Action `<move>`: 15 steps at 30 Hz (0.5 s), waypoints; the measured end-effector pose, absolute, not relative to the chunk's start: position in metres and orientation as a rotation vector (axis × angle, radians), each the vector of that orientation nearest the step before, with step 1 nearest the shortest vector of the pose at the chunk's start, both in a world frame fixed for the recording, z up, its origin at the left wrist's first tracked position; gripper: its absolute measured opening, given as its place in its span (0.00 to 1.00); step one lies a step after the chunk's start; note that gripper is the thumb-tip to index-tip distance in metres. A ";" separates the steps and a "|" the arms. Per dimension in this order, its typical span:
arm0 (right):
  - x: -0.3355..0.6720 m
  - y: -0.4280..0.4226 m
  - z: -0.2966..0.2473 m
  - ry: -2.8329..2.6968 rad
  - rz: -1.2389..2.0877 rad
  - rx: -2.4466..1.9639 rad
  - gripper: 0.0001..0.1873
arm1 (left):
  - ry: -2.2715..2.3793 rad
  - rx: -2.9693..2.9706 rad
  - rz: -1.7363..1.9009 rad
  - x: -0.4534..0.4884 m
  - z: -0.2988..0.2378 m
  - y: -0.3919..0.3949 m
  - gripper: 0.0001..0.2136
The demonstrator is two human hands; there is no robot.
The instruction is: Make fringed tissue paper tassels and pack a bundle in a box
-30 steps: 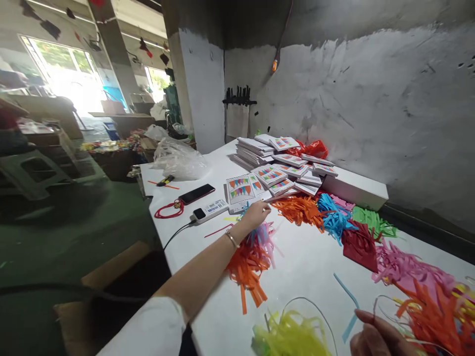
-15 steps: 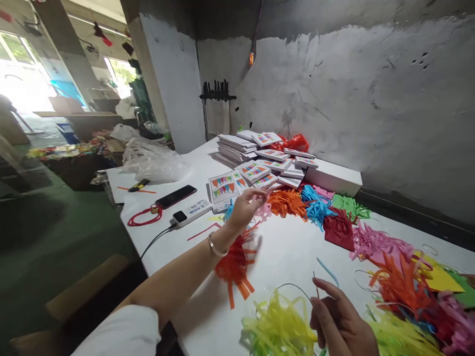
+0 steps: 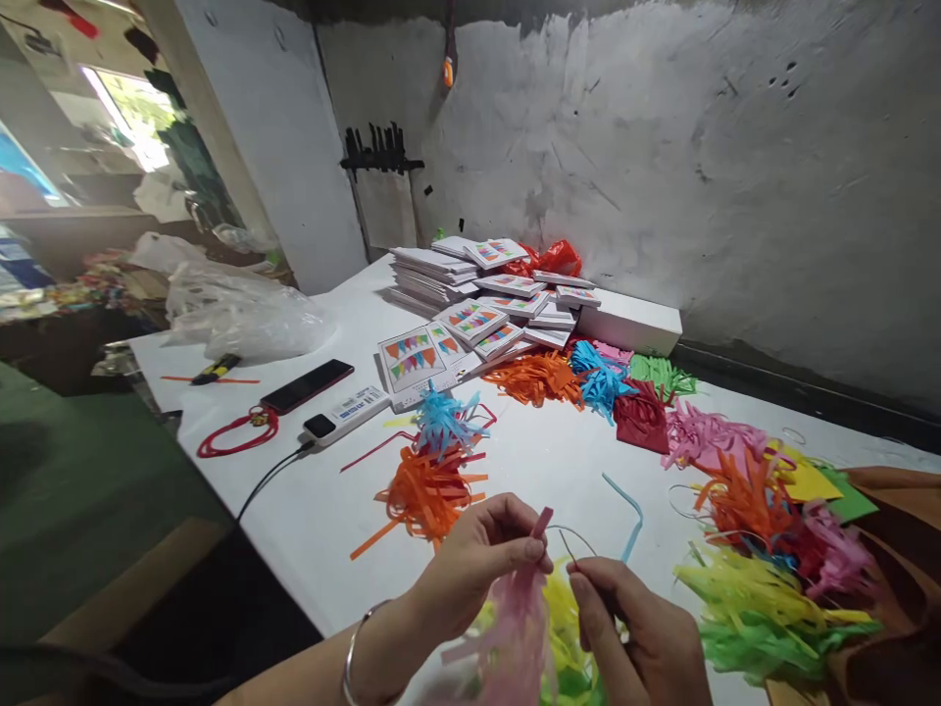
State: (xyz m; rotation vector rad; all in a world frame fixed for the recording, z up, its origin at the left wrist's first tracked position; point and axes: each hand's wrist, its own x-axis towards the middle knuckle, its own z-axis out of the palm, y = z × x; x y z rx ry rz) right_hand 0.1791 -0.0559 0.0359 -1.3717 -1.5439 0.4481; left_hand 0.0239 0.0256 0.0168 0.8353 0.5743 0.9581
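My left hand (image 3: 477,564) pinches the top of a pink paper tassel (image 3: 519,628) near the front edge of the white table (image 3: 338,510). My right hand (image 3: 636,628) is close beside it, fingers pinched on a thin needle (image 3: 568,545) with a fine thread (image 3: 577,530) looping up from it. The needle tip points at the tassel's top. A yellow-green tassel (image 3: 563,613) lies just under both hands. An orange tassel (image 3: 426,490) and a blue tassel (image 3: 445,417) lie a little beyond my left hand.
Several coloured tassels (image 3: 742,529) spread along the right. Stacks of printed cards (image 3: 477,304) and a white box (image 3: 628,322) sit at the back by the wall. A phone (image 3: 307,385), a power bank (image 3: 345,413) with cable, a red cord (image 3: 235,431) and plastic bags (image 3: 250,319) lie at left.
My left hand drew back from the far tassels with a pink tassel in it and now meets my right hand. The view has swung right and down.
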 end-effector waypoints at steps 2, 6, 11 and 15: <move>0.179 -0.053 0.033 -1.621 0.428 -1.367 0.16 | 0.615 0.914 1.038 0.027 0.013 0.024 0.14; 0.182 -0.049 0.025 -1.709 0.372 -1.405 0.17 | 0.647 1.040 1.156 0.029 0.006 0.023 0.15; 0.183 -0.049 0.021 -1.732 0.337 -1.441 0.17 | 0.673 1.096 1.168 0.030 0.002 0.023 0.15; 0.183 -0.050 0.021 -1.738 0.343 -1.453 0.18 | 0.674 1.096 1.163 0.030 0.001 0.023 0.15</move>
